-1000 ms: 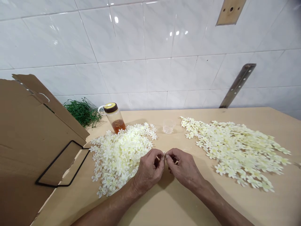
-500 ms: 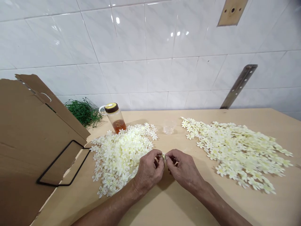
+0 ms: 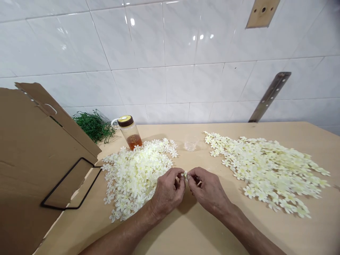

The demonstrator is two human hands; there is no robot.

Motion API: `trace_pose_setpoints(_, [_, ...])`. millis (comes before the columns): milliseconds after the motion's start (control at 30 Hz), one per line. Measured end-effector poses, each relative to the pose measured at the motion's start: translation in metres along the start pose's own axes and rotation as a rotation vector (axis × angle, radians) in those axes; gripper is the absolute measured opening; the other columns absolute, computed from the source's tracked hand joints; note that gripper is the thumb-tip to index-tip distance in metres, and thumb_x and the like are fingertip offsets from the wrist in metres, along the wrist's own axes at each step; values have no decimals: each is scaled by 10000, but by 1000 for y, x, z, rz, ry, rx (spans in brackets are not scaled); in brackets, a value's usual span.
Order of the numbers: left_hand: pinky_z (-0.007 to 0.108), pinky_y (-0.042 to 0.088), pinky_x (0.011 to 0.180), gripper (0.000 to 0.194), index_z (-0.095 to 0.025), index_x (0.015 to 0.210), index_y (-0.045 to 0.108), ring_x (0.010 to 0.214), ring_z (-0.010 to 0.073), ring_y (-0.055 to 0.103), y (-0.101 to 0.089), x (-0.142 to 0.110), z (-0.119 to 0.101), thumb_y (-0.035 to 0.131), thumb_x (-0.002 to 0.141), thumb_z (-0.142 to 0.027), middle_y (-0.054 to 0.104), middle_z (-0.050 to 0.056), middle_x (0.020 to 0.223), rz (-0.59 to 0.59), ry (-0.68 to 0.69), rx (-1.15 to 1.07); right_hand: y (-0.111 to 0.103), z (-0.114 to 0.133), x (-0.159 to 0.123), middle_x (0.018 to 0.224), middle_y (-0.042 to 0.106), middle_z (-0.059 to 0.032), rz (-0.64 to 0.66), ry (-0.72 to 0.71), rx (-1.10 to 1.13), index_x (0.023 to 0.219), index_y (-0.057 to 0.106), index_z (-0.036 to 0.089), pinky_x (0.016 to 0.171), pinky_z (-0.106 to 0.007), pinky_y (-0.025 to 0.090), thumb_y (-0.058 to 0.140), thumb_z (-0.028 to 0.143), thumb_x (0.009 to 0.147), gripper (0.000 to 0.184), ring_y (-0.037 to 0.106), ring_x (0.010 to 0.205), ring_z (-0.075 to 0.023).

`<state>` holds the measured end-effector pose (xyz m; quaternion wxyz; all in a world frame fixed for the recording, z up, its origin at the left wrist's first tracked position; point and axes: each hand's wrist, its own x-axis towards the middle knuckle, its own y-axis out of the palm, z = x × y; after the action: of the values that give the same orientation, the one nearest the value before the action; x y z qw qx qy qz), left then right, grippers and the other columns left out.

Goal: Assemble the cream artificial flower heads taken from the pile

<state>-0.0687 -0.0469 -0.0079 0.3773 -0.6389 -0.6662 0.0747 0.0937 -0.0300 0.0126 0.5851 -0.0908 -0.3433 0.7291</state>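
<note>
My left hand (image 3: 171,187) and my right hand (image 3: 208,189) meet above the middle of the table, fingertips pinched close together. Between them shows a small pale yellow-white artificial flower (image 3: 185,174), mostly hidden by the fingers. Both hands pinch at it from either side. Left of my left hand lies a heap of white artificial flowers (image 3: 138,173), partly covered by that hand. Further off to the right of my right hand, more cream-white flowers (image 3: 268,170) are spread out. A small clear cup (image 3: 190,144) stands just beyond my fingertips.
A bottle with amber liquid (image 3: 131,132) stands behind the left heap, near a bundle of green stems (image 3: 94,125). A cardboard box (image 3: 39,152) with a black wire frame (image 3: 60,184) takes up the left side. A tiled wall (image 3: 180,85) and metal bracket (image 3: 269,97) border the back.
Both hands stay almost in place, fingertips still together on the small flower. The view has shifted very slightly; nothing else has visibly moved.
</note>
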Motion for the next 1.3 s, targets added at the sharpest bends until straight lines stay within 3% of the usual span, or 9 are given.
trace_pose_setpoints(267, [212,411,543,149,-173,951,621,618,120,558,0,4,1,494,873,-165,653,36,790,-32,-57,-9,0,1,1,723,641,-13,-2,10,11,781,618,202,555,-242,429,500,233,872,152,574,618,-147])
trace_pose_setpoints(900, [204,409,540,118,-166,858,627,543,99,531,0,5,2,514,879,-193,618,1,666,-71,-34,25,0,3,-1,715,645,-15,60,91,87,770,611,199,536,-242,461,506,271,867,160,599,609,-150])
trace_pose_setpoints(1067, [203,418,545,111,-161,854,608,532,97,519,-1,6,5,509,895,-190,595,-7,637,-115,81,73,-7,9,-1,590,593,22,152,217,274,739,584,199,504,-227,483,510,276,862,163,585,522,-130])
trace_pose_setpoints(1200, [215,445,600,115,-159,893,606,617,115,574,-7,11,15,493,909,-166,634,21,717,-164,205,177,-13,16,-3,524,570,40,268,236,419,715,577,193,483,-207,468,512,259,860,172,566,478,-113])
trace_pose_setpoints(1300, [211,455,601,96,-160,909,615,616,114,587,-14,17,20,519,901,-164,649,26,738,-270,222,222,-15,14,-1,524,584,35,217,255,503,742,585,186,522,-224,489,520,302,881,192,583,490,-118])
